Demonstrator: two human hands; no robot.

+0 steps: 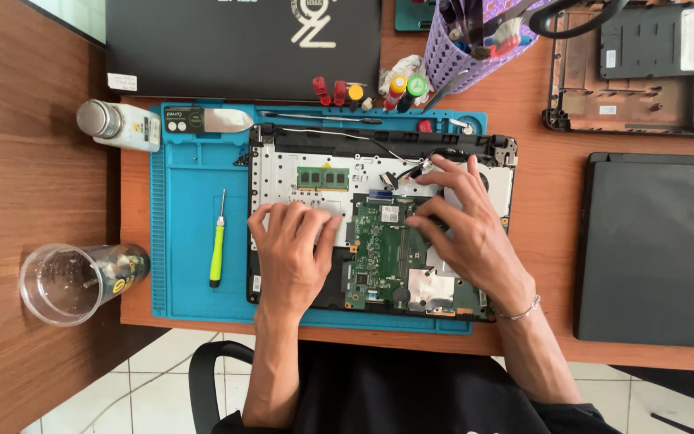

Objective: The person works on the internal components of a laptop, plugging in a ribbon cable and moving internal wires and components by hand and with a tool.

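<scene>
The opened laptop base (379,229) lies on the blue repair mat (190,241) in the middle of the desk (548,209), its green mainboard (379,257) bare and facing up. Both hands are spread flat and empty, gripping nothing: the left hand (292,249) presses on the silver plate at the left of the base, the right hand (463,229) rests across the board's right side with fingertips near the black cables by the hinge. As I judge it, the main risk is bare skin on an exposed board; a static discharge or hard pressure from the right palm could harm the parts, and a finger caught under the thin cables could tear them from their sockets. The memory module (323,178) lies close above the left fingers and could be knocked loose. The clear plastic cup (62,283) lies on its side at the desk's left edge and could roll off it; I cannot tell whether any liquid remains inside. The green-handled screwdriver (218,245) lies loose on the mat, apart from both hands. As for labels, the black lid (242,44) at the top bears a white emblem and a small white sticker at its lower left corner; the white bottle (122,124) carries a pale printed label; a small black rectangular tag with round marks (183,119) lies on the mat's top strip.
</scene>
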